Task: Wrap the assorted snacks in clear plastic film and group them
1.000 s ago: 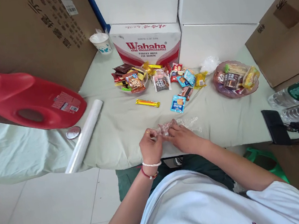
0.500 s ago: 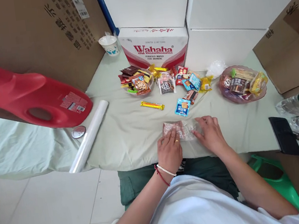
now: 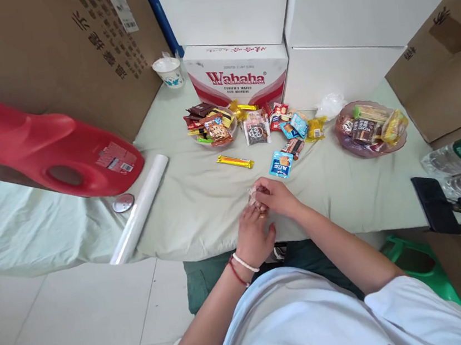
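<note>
A small brown snack packet (image 3: 253, 194) in crinkled clear plastic film lies at the front of the cloth-covered table, mostly hidden under my hands. My left hand (image 3: 254, 235), with a ring and two bracelets at the wrist, rests its outstretched fingers against the packet's near side, thumb held apart. Over the packet's right side, my right hand (image 3: 276, 196) is closed, its fingers bent on the film and packet. Just beyond lie a blue snack packet (image 3: 281, 164) and a long yellow wrapped stick (image 3: 235, 161).
A bowl of snacks (image 3: 231, 130) stands behind, with several loose packets beside it. Another snack bowl (image 3: 374, 148) is at right. Leftward are a film roll (image 3: 140, 208) and a red jug (image 3: 72, 152). A phone (image 3: 430, 204) and bottles sit at the right edge; boxes (image 3: 239, 76) line the back.
My right hand has moved left, bringing the loose film end over the packet. The film no longer stretches out to the right. My left hand has shifted slightly left and nearer me.
</note>
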`<state>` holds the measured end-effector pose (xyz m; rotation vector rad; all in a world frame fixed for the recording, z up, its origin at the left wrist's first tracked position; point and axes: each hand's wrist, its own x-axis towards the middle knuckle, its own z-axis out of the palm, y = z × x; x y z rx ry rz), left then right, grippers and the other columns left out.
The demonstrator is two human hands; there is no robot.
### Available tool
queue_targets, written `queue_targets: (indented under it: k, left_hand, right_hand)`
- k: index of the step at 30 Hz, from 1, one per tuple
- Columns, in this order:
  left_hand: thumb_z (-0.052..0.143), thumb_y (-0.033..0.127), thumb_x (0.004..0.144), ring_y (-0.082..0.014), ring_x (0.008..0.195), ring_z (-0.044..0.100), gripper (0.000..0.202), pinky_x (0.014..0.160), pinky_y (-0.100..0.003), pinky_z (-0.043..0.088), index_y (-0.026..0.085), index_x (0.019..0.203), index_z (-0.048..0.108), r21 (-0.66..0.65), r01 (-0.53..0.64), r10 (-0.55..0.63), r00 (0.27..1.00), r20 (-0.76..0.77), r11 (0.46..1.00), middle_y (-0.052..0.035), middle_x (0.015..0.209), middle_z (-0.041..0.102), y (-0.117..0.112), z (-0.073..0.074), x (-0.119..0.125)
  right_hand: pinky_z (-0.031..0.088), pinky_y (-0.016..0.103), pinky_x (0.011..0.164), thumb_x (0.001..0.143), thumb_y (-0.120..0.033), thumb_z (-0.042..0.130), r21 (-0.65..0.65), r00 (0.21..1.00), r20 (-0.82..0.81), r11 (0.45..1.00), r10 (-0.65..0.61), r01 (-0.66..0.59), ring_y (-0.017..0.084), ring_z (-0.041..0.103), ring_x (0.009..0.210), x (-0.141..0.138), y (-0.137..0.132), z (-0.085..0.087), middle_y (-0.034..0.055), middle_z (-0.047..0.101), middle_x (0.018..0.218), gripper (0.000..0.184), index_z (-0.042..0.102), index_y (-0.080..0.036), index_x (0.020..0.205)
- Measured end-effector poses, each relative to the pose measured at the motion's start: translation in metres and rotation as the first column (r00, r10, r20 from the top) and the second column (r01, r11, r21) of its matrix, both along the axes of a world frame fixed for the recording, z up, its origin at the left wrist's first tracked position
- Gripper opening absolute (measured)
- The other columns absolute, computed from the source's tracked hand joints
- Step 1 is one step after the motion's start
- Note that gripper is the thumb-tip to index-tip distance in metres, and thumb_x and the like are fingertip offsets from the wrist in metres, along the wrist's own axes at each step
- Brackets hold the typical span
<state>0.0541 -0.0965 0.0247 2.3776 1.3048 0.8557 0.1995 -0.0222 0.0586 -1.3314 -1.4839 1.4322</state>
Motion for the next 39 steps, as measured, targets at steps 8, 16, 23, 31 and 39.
queue_targets:
  k: [8, 16, 23, 31, 39]
  left_hand:
    - [0.066, 0.029, 0.094, -0.0238, 0.104, 0.066, 0.038, 0.093, -0.042, 0.057, 0.022, 0.132, 0.069, -0.066, -0.376, 0.382, 0.9, 0.21, 0.924, -0.0106, 0.111, 0.07, 0.011, -0.012, -0.04]
    - [0.059, 0.013, 0.095, -0.0267, 0.106, 0.059, 0.031, 0.089, -0.043, 0.049, 0.025, 0.116, 0.078, 0.119, -0.203, 0.208, 0.978, -0.027, 0.972, -0.0108, 0.115, 0.074, 0.015, -0.013, 0.008]
    - [0.062, 0.005, 0.087, -0.0299, 0.112, 0.06, 0.023, 0.086, -0.045, 0.047, 0.021, 0.095, 0.077, 0.119, -0.127, 0.146, 0.975, -0.171, 0.985, -0.0141, 0.117, 0.073, 0.01, -0.017, 0.012]
    - [0.054, 0.003, 0.088, -0.0248, 0.107, 0.061, 0.027, 0.096, -0.043, 0.054, 0.022, 0.089, 0.074, 0.132, -0.229, 0.197, 0.956, 0.218, 0.964, -0.0085, 0.101, 0.07, 0.009, -0.023, -0.035]
    - [0.061, 0.011, 0.087, -0.0273, 0.106, 0.064, 0.018, 0.101, -0.051, 0.05, 0.022, 0.088, 0.075, 0.18, -0.363, 0.339, 0.928, 0.152, 0.914, -0.0088, 0.098, 0.073, 0.032, -0.029, -0.085]
  right_hand:
    - [0.04, 0.023, 0.049, 0.068, -0.049, 0.089, -0.265, 0.88, -0.429, 0.959, -0.206, 0.096, 0.009, 0.05, 0.05, 0.008, -0.002, -0.025, -0.0071, 0.059, 0.064, 0.043, 0.059, -0.022, 0.084]
    - [0.034, 0.022, 0.048, 0.071, -0.046, 0.087, -0.218, 0.852, -0.429, 0.949, -0.301, 0.226, 0.009, 0.044, 0.051, 0.015, -0.016, -0.011, -0.0071, 0.055, 0.063, 0.039, 0.059, -0.023, 0.084]
    - [0.05, 0.034, 0.076, 0.097, -0.02, 0.053, 0.286, 0.927, 0.329, 0.955, -0.18, 0.084, 0.021, 0.061, 0.084, 0.006, -0.022, 0.003, 0.0063, 0.065, 0.093, 0.012, 0.065, -0.021, 0.098]
    - [0.05, 0.05, 0.099, 0.1, -0.039, 0.065, 0.301, 0.537, 0.839, 0.897, -0.088, -0.323, 0.034, 0.056, 0.116, -0.018, -0.03, 0.005, 0.0217, 0.061, 0.129, 0.037, 0.065, -0.011, 0.124]
    - [0.055, 0.046, 0.095, 0.102, -0.017, 0.055, 0.307, 0.468, 0.869, 0.917, -0.159, -0.257, 0.032, 0.055, 0.115, -0.003, -0.038, -0.001, 0.0149, 0.064, 0.129, 0.039, 0.063, -0.022, 0.14]
